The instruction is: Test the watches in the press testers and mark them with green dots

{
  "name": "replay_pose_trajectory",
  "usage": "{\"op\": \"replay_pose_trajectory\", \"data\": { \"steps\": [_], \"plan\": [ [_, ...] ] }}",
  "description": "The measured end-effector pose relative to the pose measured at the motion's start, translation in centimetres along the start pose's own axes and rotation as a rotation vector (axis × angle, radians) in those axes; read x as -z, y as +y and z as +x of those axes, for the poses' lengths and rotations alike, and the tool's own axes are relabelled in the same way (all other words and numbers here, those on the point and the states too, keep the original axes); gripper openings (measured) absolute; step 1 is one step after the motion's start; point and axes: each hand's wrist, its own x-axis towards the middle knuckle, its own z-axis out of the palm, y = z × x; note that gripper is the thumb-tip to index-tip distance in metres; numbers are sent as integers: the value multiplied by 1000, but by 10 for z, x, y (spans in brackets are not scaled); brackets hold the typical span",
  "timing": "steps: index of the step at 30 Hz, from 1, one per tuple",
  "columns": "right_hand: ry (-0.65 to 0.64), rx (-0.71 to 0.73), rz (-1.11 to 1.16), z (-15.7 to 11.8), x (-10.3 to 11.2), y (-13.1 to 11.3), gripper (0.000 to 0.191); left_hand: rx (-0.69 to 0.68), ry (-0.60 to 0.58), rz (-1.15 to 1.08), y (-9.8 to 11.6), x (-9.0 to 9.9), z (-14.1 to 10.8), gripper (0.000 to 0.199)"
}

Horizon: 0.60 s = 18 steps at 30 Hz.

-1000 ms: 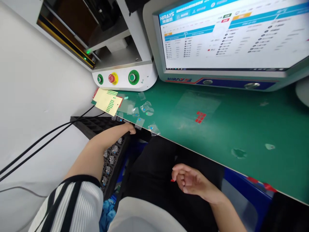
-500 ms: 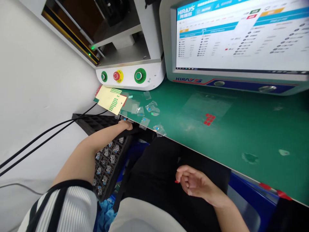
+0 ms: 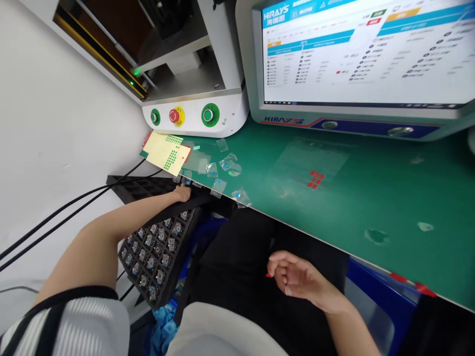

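My left hand point(image 3: 182, 193) reaches over a black foam tray point(image 3: 163, 277) at the table's left front edge. Its fingers point down and are mostly hidden, so whether they grip anything cannot be made out. Rows of small metal-and-clear parts point(image 3: 160, 276) sit in the tray's cells. Beyond that hand lies another black gridded tray section point(image 3: 124, 184), partly under cables. My right hand point(image 3: 297, 279) rests palm up above my lap, fingers loosely curled and thumb apart. A small red spot shows at one fingertip, either a nail or a sticker.
On the green table point(image 3: 334, 207) lie clear film pieces point(image 3: 218, 186), a yellow sticker sheet point(image 3: 165, 151) and red stickers point(image 3: 316, 179). A machine with buttons point(image 3: 208, 115) and a monitor point(image 3: 356, 59) stand behind. Black cables point(image 3: 74, 201) cross at left.
My left hand has moved a little left along the table edge, and my forearm has swung left, showing more of the tray. My right hand keeps nearly the same pose.
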Motion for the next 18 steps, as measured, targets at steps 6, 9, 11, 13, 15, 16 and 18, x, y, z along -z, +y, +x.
{"op": "replay_pose_trajectory", "data": {
  "steps": [6, 9, 11, 13, 15, 16, 18],
  "plan": [
    [-12, -5, 12, 1, 1, 1, 43, 14, 60, 101, -6, -1, -35, 30],
    [-12, -15, 14, 2, 1, 1, 43, 25, 73, 125, -6, 0, -48, 30],
    [-9, -17, 9, 3, 0, 1, 43, 34, 63, 133, -4, 3, -53, 30],
    [0, -14, -6, 3, 0, 1, 43, 38, 39, 139, -2, 7, -54, 31],
    [10, -14, -18, 3, -1, 1, 43, 37, 10, 145, 2, 12, -52, 31],
    [15, -15, -22, 3, -1, 1, 43, 35, -3, 147, 3, 14, -50, 31],
    [23, -22, -27, 3, -2, 1, 44, 32, -25, 151, 6, 20, -46, 32]
  ]
}}
